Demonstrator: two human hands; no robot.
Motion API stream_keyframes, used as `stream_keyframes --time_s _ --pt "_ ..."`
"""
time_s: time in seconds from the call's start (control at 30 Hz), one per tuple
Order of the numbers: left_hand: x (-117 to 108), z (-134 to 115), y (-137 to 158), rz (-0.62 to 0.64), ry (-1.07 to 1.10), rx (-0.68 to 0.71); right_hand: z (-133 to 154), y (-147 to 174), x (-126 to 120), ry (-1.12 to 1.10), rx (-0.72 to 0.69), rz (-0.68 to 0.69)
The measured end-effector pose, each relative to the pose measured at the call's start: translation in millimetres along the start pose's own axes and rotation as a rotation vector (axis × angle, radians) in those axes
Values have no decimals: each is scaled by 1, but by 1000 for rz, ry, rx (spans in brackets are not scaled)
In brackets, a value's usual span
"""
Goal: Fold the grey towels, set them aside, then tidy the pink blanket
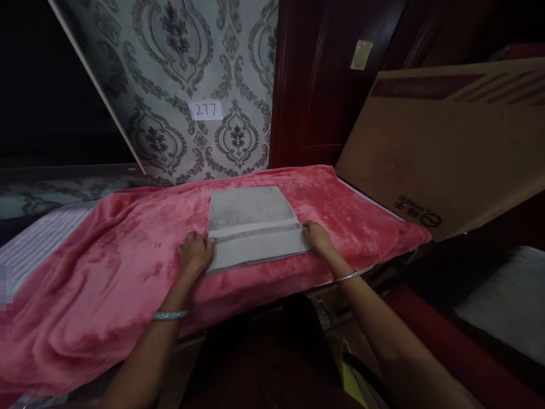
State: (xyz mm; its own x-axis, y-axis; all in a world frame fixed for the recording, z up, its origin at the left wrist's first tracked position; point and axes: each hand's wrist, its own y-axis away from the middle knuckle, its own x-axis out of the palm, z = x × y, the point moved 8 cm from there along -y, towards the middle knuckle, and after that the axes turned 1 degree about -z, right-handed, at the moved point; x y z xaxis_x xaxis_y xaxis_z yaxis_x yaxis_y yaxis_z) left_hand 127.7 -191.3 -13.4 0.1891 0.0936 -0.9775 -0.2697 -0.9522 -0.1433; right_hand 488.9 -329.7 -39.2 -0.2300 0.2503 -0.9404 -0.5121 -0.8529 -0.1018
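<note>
A grey cloth (pixel 253 205) lies flat on a pink plush blanket (pixel 140 278), with a lighter band folded over along its near side. A darker strip of the cloth runs across between the band and the far part. At the cloth's left edge, my left hand (pixel 196 250) has its fingers curled, with the thumb on the corner of the fold. My right hand (pixel 317 236) pinches the right edge of the same fold. Both hands rest close to the blanket, and the fingertips are partly hidden.
Behind the blanket stands a patterned wall with a paper label (pixel 206 110) reading 277. To the right leans a large cardboard box (pixel 451 147). A dark screen (pixel 55 85) is at the left, above a striped cloth (pixel 51 230). The blanket's near edge drops off before my body.
</note>
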Motion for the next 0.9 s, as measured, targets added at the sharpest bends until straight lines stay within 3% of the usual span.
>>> stream_keyframes --time_s 0.1,0.17,0.27,0.33,0.47,0.6,0.8,0.9 --pt "-11 -41 -9 -62 -6 135 44 0 -9 69 -84 -99" --pt "-9 -79 -15 -63 -5 292 82 -1 -3 107 -210 -92" --pt "8 -121 -20 -24 -5 481 119 -2 20 142 -339 -17" --pt "22 -131 -21 7 6 530 126 -3 34 145 -355 28" --pt "39 -126 -21 17 27 516 121 -4 43 106 -353 46" --pt "38 -114 -23 6 27 477 105 -7 40 96 -331 53" --pt "30 -55 -27 31 -14 264 44 -10 36 113 -139 63" --pt "29 -31 -24 78 -20 191 32 -7 35 101 -113 63"
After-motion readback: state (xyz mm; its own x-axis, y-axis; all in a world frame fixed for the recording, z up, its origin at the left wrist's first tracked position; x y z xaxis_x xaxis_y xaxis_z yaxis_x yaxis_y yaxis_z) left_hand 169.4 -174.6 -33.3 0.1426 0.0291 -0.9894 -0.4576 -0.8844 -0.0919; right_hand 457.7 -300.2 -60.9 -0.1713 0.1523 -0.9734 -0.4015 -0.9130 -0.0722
